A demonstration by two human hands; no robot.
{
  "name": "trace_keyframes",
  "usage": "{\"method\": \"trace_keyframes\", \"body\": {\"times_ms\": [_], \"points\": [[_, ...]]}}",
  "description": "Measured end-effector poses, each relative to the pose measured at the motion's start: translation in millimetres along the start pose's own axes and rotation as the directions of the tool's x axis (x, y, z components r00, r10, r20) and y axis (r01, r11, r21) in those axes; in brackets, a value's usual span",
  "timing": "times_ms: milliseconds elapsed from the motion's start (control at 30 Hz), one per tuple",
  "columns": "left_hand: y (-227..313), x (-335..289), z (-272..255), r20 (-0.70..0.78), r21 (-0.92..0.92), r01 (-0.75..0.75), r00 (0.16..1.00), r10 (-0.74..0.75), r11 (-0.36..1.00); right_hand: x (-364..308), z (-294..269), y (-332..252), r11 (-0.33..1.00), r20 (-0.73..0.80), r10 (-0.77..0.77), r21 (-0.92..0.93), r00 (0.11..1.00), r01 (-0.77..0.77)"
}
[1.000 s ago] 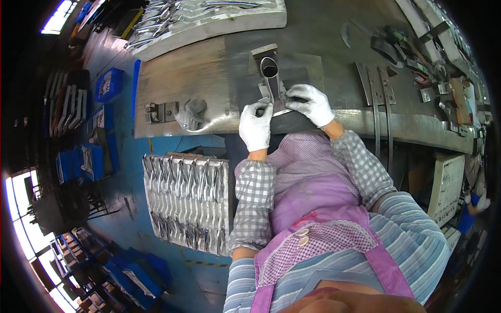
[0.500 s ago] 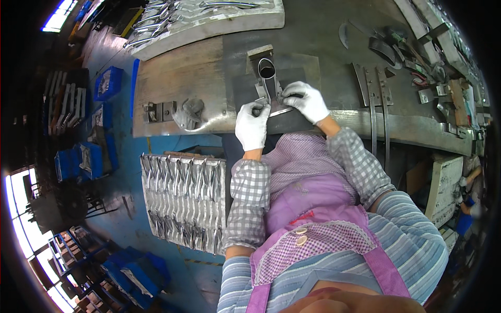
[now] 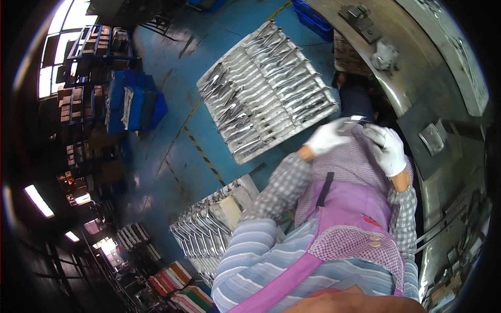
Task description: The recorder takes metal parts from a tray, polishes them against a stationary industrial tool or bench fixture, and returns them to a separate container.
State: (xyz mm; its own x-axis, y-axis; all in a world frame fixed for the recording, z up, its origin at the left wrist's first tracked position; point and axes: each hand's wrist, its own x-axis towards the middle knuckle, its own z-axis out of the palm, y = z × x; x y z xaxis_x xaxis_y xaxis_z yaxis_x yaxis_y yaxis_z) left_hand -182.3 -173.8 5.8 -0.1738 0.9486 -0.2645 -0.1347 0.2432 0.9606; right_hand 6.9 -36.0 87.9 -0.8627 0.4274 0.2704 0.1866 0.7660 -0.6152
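In front of my apron, between my two gloved hands, is a small shiny metal part [image 3: 358,119]; its full shape is hard to make out. My left hand [image 3: 330,139], in a white glove, is blurred, its fingers closed at the part's left end. On the part's right end, the curled fingers of my white-gloved right hand [image 3: 387,149] are closed. Left of my hands, below bench height, lies a pale rack [image 3: 271,86] with rows of shiny bent metal pieces. On the workbench [image 3: 412,83] at right, a curved metal block [image 3: 432,139] sits on a dark mat [image 3: 417,120].
A crumpled grey glove [image 3: 385,56] and a metal clamp block [image 3: 360,22] lie on the bench. Another rack of chrome tubes [image 3: 203,235] stands lower left. Blue bins [image 3: 133,104] stand on the blue floor farther left. Long metal strips [image 3: 443,229] lie at right.
My view and body have turned left, away from the bench fixture. Both hands have come off the bench to in front of my apron, with a shiny metal part between them.
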Motion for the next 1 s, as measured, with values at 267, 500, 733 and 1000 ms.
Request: {"method": "trace_keyframes", "body": {"times_ms": [267,500,733,1000], "points": [[-156,-168,-285,-0.657,0.595,0.534,0.754,-0.02,0.6,3,31,34,0.975,0.022,0.221,-0.015,0.975,-0.221],[-182,-171,-296,-0.655,0.728,0.632,0.756,-0.002,0.264,-12,25,39,0.935,0.127,0.347,-0.123,0.929,-0.332],[-158,-180,-321,-0.781,0.57,0.815,0.578,0.238,-0.107,7,34,33,0.944,0.219,0.327,-0.127,0.92,-0.305],[-46,-150,-276,-0.832,0.554,0.708,0.489,-0.262,-0.437,-26,22,48,0.926,0.199,0.374,-0.142,0.906,-0.351]]}}
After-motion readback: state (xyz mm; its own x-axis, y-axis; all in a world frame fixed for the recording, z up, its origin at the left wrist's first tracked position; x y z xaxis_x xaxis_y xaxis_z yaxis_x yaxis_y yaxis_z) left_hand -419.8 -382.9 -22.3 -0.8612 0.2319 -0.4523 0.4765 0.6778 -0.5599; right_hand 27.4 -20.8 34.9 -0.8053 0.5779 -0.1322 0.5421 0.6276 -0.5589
